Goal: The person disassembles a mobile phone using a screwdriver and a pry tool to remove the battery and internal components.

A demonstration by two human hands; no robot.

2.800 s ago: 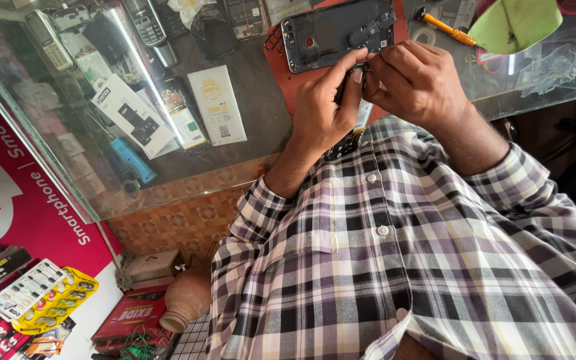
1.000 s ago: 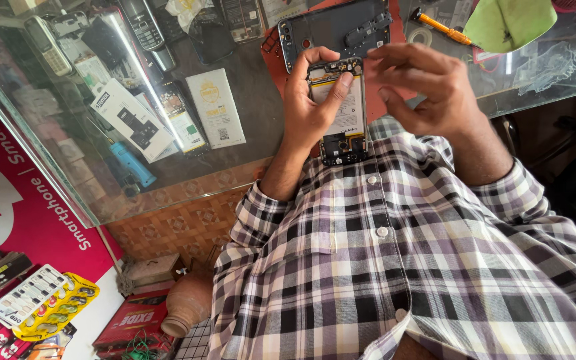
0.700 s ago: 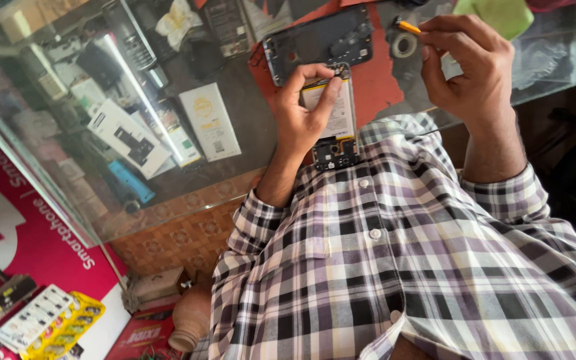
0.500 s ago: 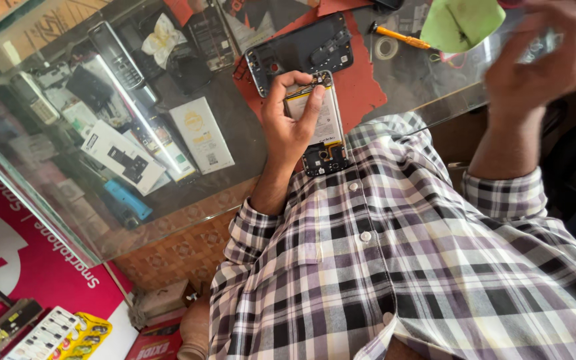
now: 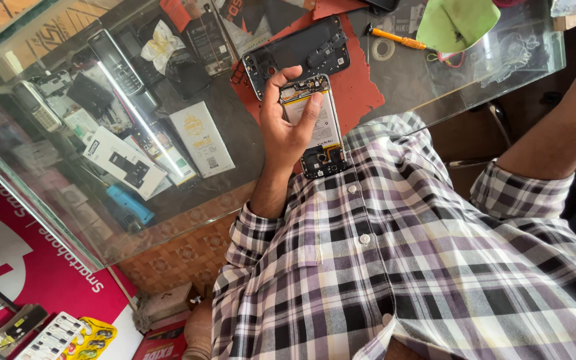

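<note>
Head view: left hand [image 5: 288, 130] fingers curled around opened smartphone [image 5: 318, 127], back cover [image 5: 298, 53] off, insides exposed; right hand out of frame.

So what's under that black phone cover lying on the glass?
The black phone cover lies on a red mat atop the glass counter. What's directly beneath it is hidden.

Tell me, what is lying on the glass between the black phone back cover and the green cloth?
In the head view, an orange-handled screwdriver and a small clear tape ring lie between the black phone back cover and the green cloth.
</note>
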